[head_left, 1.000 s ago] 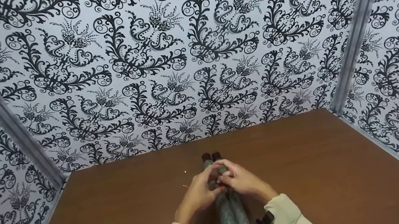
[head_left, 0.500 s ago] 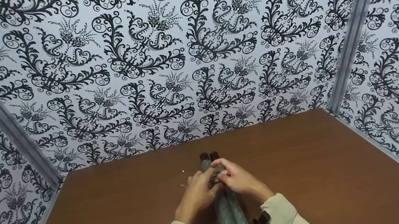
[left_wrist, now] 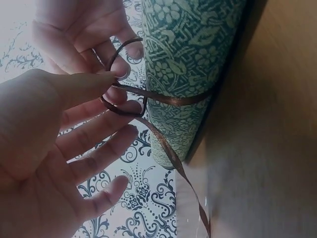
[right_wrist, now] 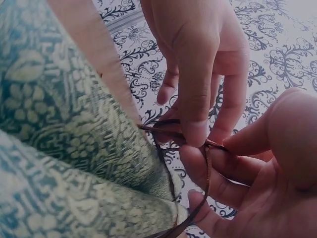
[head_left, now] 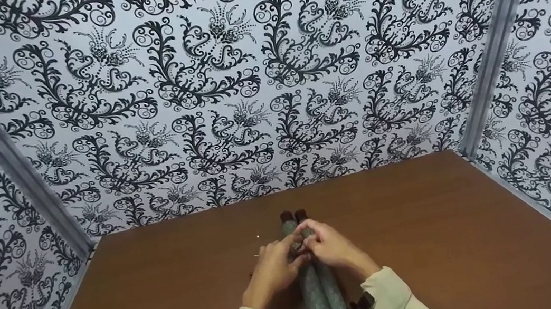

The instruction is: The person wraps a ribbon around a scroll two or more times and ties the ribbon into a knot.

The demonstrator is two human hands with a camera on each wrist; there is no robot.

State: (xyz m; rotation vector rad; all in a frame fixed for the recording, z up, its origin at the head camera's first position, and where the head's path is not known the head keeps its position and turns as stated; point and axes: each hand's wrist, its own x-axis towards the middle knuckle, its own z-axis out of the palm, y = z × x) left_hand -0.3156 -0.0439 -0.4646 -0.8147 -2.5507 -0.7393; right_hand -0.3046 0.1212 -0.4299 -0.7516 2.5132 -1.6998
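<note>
A scroll [head_left: 319,303] wound into two side-by-side rolls, covered in green flower-patterned brocade, points away from me in the head view. Dark reddish-brown knobs [head_left: 287,216] cap its far ends. A thin brown ribbon [left_wrist: 173,100] passes round the brocade and forms a loop beside it. My left hand [head_left: 272,269] pinches the ribbon between thumb and index finger, its other fingers spread in the left wrist view. Across from it, my right hand [head_left: 338,247] pinches the ribbon between thumb and forefinger. One loose ribbon tail hangs down past the left fingers.
The scroll rests over a brown wooden table [head_left: 164,281]. Walls with black-and-white scroll patterning [head_left: 213,88] stand behind and at both sides. A tiny pale speck [head_left: 258,236] lies left of the hands. A dark strap piece [head_left: 359,307] sits at the right cuff.
My fingers shift slightly around the ribbon, the left fingertips now closer to the right ones than a second ago. The scroll stays in about the same place.
</note>
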